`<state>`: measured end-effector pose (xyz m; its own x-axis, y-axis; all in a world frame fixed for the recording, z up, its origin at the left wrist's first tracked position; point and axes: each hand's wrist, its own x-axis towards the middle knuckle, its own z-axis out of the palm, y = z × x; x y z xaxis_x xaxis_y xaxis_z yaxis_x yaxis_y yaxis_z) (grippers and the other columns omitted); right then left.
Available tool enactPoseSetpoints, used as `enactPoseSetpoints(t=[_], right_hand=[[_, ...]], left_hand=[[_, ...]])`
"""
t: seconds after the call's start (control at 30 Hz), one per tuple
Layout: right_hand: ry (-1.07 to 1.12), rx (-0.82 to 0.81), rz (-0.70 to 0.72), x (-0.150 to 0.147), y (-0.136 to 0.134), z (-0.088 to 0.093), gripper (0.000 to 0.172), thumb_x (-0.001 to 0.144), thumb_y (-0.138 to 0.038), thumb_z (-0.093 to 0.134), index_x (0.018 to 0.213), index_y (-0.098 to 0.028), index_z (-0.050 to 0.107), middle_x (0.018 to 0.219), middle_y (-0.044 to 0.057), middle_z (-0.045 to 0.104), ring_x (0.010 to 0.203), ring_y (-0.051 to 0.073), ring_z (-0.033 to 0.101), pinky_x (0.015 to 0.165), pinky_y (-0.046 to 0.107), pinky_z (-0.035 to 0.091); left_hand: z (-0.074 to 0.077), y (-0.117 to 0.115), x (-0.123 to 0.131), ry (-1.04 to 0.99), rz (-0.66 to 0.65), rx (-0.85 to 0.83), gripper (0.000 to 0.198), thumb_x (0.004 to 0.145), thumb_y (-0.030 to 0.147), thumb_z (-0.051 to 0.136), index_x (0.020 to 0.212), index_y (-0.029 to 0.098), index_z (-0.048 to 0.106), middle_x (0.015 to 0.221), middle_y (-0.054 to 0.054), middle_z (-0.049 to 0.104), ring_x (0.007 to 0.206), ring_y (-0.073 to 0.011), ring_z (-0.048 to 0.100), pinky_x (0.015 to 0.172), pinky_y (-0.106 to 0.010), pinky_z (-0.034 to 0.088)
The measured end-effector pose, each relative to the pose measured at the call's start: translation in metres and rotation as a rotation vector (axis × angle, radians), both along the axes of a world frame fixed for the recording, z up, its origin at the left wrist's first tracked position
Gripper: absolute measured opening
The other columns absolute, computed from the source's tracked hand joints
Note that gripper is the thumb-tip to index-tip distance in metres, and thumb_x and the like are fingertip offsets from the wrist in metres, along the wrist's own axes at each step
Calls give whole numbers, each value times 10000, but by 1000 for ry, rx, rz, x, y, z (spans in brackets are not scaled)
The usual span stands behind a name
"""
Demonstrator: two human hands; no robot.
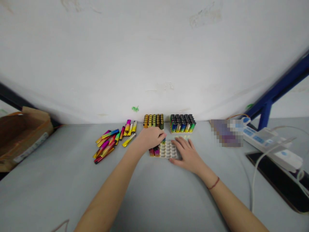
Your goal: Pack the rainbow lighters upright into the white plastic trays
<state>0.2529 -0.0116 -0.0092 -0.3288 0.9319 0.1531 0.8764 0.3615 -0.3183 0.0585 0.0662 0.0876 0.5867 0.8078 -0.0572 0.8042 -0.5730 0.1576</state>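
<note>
Lighters [110, 134], glossy, slender, white tray [169, 150], round-dimpled, left hand [152, 138] pinching 1

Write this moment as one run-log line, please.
Left hand: pinching tube at white tray | Right hand: open, at tray's right side | Tray: partly filled | Nearby: loose tubes, yellowish block, black-topped block

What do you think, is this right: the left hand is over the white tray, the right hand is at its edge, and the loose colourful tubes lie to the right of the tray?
Not quite: the head view shows the loose colourful tubes to the left of the white tray. The left hand is over the tray and the right hand at its edge.
</note>
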Motion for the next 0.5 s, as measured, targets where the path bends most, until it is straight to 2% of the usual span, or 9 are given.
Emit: enactPoseSetpoints(t=[0.07, 0.17, 0.27, 0.37, 0.43, 0.5], right_hand=[[-4, 3, 1, 0, 0, 0, 720, 830, -517, 606, 1428, -152, 442, 1483, 184, 456, 1413, 351, 341, 1149, 620, 200], [-4, 23, 2, 1, 0, -2, 705, 835, -521, 598, 1426, -169, 443, 1481, 179, 461, 1408, 348, 352, 1145, 619, 209], [-3, 33, 4, 2, 0, -3, 692, 839, -519, 595, 1424, -182, 442, 1478, 179, 467, 1404, 349, 361, 1142, 625, 209], [-7, 23, 4, 2, 0, -3, 695, 841, -515, 595, 1426, -174, 440, 1484, 183, 460, 1406, 354, 358, 1141, 632, 206], [-6, 19, 4, 2, 0, -3, 697, 842, -519, 594, 1428, -175, 438, 1486, 184, 457, 1407, 354, 357, 1141, 631, 207], [-7, 18, 4, 2, 0, -3, 695, 845, -524, 590, 1426, -175, 440, 1488, 182, 457, 1407, 353, 357, 1142, 628, 206]], left_hand=[[0, -1, -1, -50, -13, -2, 390, 952, 361, 396, 1004, 183, 739, 1081, -104, 735, 1022, -244, 666, 877, -345, 492], [0, -1, -11, -204, -12, 44, 412, 962, 391, 392, 1126, 178, 704, 1183, -98, 707, 1109, -230, 634, 981, -341, 459], [-4, 4, -37, -306, 205, 143, 413, 973, 349, 363, 1178, 177, 677, 1194, -93, 705, 1100, -224, 635, 988, -338, 457], [-18, 5, -72, -161, 469, 189, 395, 955, 292, 370, 1143, 168, 693, 1147, -126, 713, 1027, -266, 658, 925, -375, 482], [-33, 2, -91, -49, 573, 187, 392, 948, 315, 384, 1089, 154, 712, 1091, -152, 713, 991, -290, 662, 893, -389, 486], [-46, -4, -101, -1, 588, 199, 417, 955, 359, 375, 1085, 150, 711, 1107, -161, 698, 1005, -306, 651, 898, -405, 481]])
